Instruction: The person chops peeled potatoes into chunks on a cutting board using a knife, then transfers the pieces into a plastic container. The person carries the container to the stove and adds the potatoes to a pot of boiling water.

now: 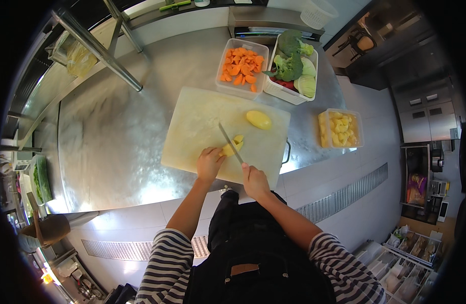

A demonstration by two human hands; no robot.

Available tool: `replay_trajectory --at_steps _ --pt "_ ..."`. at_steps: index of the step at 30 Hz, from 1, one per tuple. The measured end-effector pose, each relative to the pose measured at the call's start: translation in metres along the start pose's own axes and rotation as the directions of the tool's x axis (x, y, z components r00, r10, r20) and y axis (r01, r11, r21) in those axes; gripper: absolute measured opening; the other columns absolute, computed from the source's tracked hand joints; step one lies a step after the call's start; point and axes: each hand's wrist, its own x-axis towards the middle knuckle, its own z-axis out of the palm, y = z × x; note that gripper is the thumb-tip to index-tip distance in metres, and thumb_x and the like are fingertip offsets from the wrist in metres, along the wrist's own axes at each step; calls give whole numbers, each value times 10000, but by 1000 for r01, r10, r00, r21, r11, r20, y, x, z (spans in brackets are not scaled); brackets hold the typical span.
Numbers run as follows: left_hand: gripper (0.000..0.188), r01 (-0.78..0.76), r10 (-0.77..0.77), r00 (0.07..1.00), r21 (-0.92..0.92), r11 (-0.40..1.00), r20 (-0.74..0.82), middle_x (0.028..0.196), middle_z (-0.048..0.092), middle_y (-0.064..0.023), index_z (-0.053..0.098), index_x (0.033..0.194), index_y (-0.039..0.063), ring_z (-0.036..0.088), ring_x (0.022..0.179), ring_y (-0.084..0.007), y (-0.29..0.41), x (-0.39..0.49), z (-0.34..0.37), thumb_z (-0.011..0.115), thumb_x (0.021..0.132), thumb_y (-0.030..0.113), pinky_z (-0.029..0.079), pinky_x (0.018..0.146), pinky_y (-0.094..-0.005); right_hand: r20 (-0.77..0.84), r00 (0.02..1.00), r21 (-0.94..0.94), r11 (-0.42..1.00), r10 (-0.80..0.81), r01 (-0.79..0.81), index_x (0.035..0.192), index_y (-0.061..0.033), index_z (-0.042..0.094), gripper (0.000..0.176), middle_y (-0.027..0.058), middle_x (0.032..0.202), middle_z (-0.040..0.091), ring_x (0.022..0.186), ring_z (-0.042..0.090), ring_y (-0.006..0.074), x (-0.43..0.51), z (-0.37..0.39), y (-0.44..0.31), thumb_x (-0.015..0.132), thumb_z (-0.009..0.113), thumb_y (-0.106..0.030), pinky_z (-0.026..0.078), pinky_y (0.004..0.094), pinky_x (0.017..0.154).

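On a white cutting board, my left hand steadies a partly cut peeled potato with its fingertips. My right hand grips a kitchen knife by the handle, which the fingers mostly hide. The blade crosses the potato, with cut pieces lying on its right side. Whether the edge has sunk into the potato I cannot tell. Farther up the board rests a whole peeled potato, apart from both hands.
Behind the board stand a plastic container of cut carrots and a white basket holding broccoli and cabbage. A container of potato chunks sits near the right end of the steel table. A metal post rises at the left.
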Motion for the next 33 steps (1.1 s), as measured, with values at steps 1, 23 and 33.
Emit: replay_trajectory --at_steps 1,23,33 --pt "269 25 -25 999 2 1000 32 977 689 -107 718 982 50 635 917 -301 0 0 -1 780 731 124 519 803 -389 30 997 -34 997 71 -70 840 58 618 630 329 807 634 821 612 515 2 3 -2 1027 309 -458 481 556 773" --pt "367 -105 106 974 -17 994 198 935 667 -115 678 1020 28 632 796 -262 -7 10 -10 824 690 98 536 725 -346 59 995 612 785 74 -95 759 14 553 539 95 541 528 452 555 189 -49 -3 45 1036 396 -420 458 323 460" --pt "556 -377 373 917 0 926 139 1174 603 -132 579 1216 66 587 1053 -338 32 48 0 812 723 170 502 903 -404 215 908 967 50 360 -249 768 -16 499 602 55 507 458 389 485 165 -46 90 69 1030 318 -527 456 300 389"
